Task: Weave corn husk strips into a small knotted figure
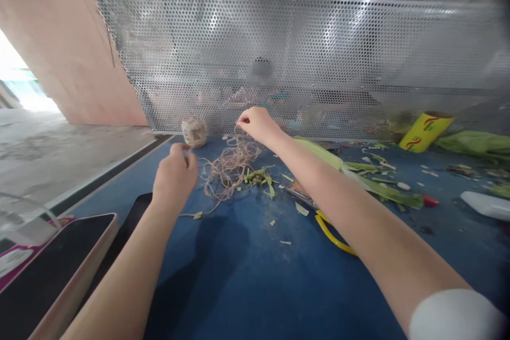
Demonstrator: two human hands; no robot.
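Note:
A loose tangle of brown twine (pixel 231 167) lies on the blue table, in front of the perforated metal panel. My right hand (pixel 257 121) is above its far end, thumb and finger pinched on a strand of the twine. To the left of the tangle is my left hand (pixel 175 172), raised with its fingers curled; whatever may be between them is hidden. Just beyond it stands a pale ball of string (pixel 194 132) near the panel. One strand of twine runs toward the front left, with a small scrap beside it.
Under my right forearm are yellow-handled scissors (pixel 334 234). Green leaf scraps (pixel 261 176) and stems (pixel 394 191) are scattered about. A yellow roll (pixel 426 132) leans at the back right, near a white bottle-like object (pixel 486 205). A phone (pixel 59 271) lies front left; the perforated panel (pixel 279 37) bounds the back.

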